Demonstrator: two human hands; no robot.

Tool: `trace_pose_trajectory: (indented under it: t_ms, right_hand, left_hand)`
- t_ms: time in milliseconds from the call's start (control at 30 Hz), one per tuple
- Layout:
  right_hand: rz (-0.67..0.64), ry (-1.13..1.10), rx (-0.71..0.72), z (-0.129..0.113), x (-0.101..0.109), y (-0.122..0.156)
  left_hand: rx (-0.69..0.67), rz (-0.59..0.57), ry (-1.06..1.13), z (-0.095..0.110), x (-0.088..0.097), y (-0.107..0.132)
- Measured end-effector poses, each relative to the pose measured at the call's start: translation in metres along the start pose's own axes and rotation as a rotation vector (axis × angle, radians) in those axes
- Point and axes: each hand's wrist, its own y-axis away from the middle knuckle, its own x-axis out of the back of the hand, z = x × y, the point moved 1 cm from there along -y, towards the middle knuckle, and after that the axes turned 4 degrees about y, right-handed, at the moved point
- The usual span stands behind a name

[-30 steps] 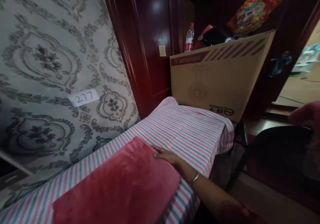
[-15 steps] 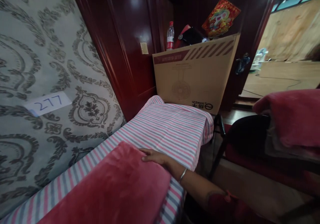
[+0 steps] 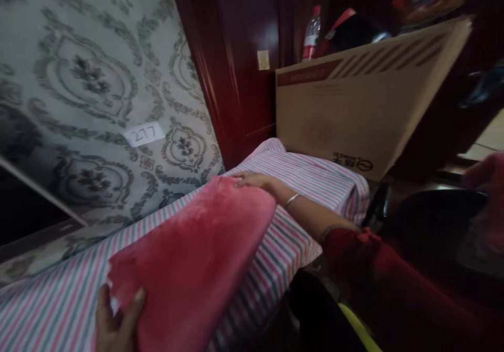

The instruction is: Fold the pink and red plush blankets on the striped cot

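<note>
A folded red fleece blanket point(image 3: 197, 252) lies on a bed with a pink, grey and white striped sheet point(image 3: 311, 184). My left hand point(image 3: 116, 323) grips the blanket's near corner at the bottom of the view, thumb on top. My right hand point(image 3: 252, 179), with a bangle on the wrist, rests flat on the blanket's far edge, fingers stretched out. My right sleeve is dark red.
A mattress with grey ornamental pattern and a "277" label point(image 3: 144, 133) leans on the left. A large cardboard box point(image 3: 362, 95) stands behind the bed's end, with a plastic bottle point(image 3: 311, 34) behind it. Dark red wooden panels point(image 3: 244, 53) at the back. A dark chair point(image 3: 433, 221) stands on the right.
My left hand has come into view and taken the blanket's near corner. My right hand has slid along to the blanket's far edge. The view swung left.
</note>
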Motion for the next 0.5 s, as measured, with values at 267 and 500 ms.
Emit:
trace_pose_trajectory:
  t_ms: [267, 500]
  right_hand:
    - [0.619, 0.252, -0.139, -0.005, 0.062, 0.037]
    - [0.978, -0.11, -0.17, 0.092, 0.004, 0.16]
  left_hand:
    - [0.376, -0.335, 0.668, -0.07, -0.062, 0.082]
    - [0.448, -0.244, 0.67, -0.082, -0.021, 0.031]
